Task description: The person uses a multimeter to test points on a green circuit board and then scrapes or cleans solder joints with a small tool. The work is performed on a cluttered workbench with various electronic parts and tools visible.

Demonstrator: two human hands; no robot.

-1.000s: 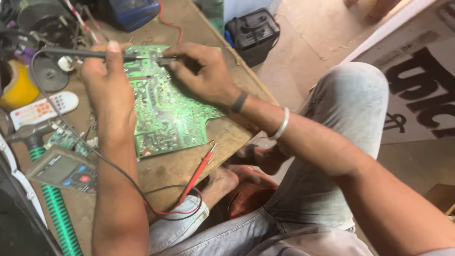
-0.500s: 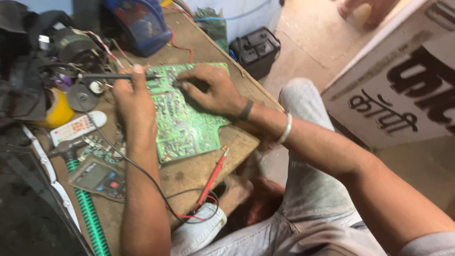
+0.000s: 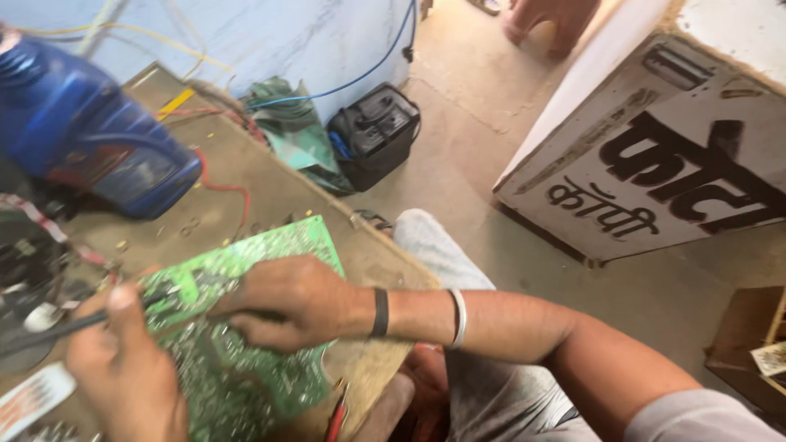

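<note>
While the green circuit board (image 3: 246, 327) was pinned to the bench (image 3: 246, 205) by the right hand (image 3: 286, 303), a dark probe (image 3: 49, 327) was gripped in the left hand's (image 3: 123, 368) closed fingers, soldering apparently underway, steadiness needed.

The circuit board (image 3: 246, 327) lies flat on the workbench (image 3: 270, 205), near its front right corner. The right hand (image 3: 286, 303) rests on top of the board, at its middle. The left hand (image 3: 123, 368) sits at the board's left edge, with a soldering iron (image 3: 57, 327) running leftward from it. A plastic jug (image 3: 90, 139) lies on the bench behind the board, to the left. On the floor beyond the bench's right edge stands a battery (image 3: 377, 131). A signboard (image 3: 655, 155) leans far right.
</note>
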